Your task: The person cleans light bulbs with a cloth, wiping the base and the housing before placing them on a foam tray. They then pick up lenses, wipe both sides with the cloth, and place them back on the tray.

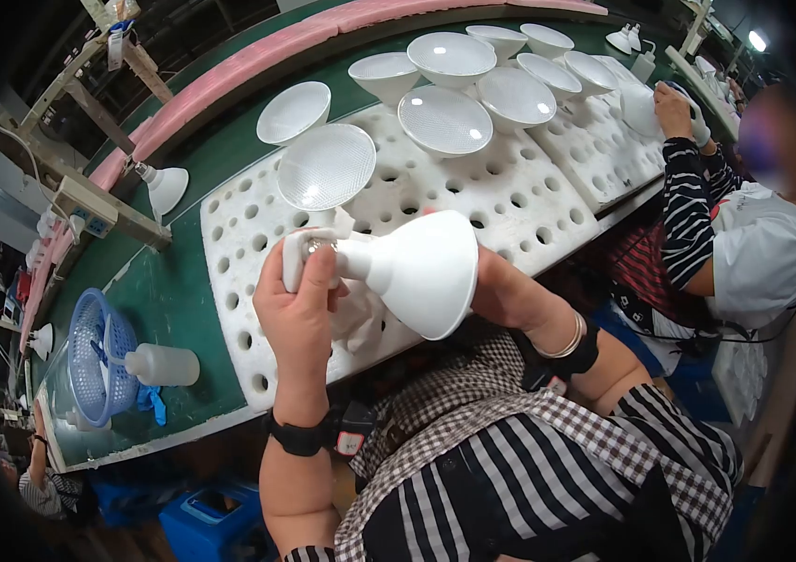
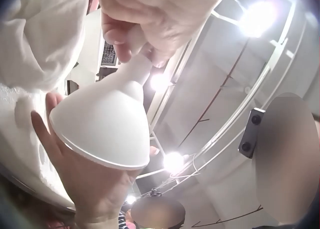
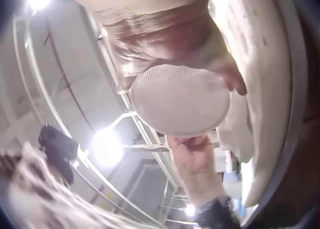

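Observation:
Both hands hold a white cone-shaped reflector bulb [image 1: 431, 272] sideways over the near edge of the foam board. Its narrow neck and metal base point toward my left hand [image 1: 297, 314], whose thumb and fingers pinch the base end with a white cloth [image 1: 357, 323]. Part of that cloth hangs below the neck. At the wide end, my right hand [image 1: 515, 290] grips the bulb with fingers spread around the rim; the bulb hides some of them in the head view. The textured lens face [image 3: 180, 101] shows under the palm in the right wrist view.
A white foam board [image 1: 257, 225] with rows of holes lies on the green table [image 1: 187, 281]. Several bulbs [image 1: 327, 167] stand lens-up in it. At left are a blue basket [image 1: 89, 347], a squeeze bottle [image 1: 168, 364] and a socket box [image 1: 89, 211]. Another person [image 1: 744, 234] works at right.

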The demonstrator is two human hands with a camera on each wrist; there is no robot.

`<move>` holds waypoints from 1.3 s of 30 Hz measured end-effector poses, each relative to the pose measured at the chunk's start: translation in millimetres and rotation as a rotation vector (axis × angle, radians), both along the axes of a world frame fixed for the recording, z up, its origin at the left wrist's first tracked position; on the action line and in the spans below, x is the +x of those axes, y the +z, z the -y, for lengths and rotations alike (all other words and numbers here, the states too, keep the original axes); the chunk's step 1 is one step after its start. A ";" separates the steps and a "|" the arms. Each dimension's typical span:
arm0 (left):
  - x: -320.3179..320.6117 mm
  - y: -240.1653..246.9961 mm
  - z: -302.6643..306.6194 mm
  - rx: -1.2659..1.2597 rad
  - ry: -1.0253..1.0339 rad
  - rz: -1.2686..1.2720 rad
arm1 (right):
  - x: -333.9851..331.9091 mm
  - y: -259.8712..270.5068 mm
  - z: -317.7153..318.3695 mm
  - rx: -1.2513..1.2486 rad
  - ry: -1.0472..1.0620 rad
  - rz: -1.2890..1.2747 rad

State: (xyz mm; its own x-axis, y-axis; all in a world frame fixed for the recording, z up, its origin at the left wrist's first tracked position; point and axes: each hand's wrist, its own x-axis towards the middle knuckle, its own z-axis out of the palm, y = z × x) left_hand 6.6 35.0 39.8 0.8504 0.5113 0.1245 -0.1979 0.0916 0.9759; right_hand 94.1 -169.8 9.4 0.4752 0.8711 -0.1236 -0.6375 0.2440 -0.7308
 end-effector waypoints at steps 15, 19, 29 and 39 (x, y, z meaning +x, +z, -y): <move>-1.2 4.5 37.1 1.535 0.072 0.317 | 1.2 -6.4 -4.5 0.041 -0.327 0.370; 13.6 -11.8 -14.5 1.486 0.276 0.191 | 4.1 -5.3 0.8 -0.003 -0.304 0.284; 12.6 -0.5 -13.4 0.042 -0.250 0.126 | 20.8 7.3 7.9 0.047 0.115 -0.282; 21.0 13.1 -4.8 0.018 -0.015 0.020 | -2.7 -2.2 -14.1 0.006 -0.357 0.631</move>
State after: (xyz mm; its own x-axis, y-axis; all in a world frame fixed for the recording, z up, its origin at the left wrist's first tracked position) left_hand 27.6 39.8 52.9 0.8550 0.4963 0.1505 -0.2159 0.0767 0.9734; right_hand 91.4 -155.6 7.2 0.7099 0.6497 0.2721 0.0242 0.3636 -0.9312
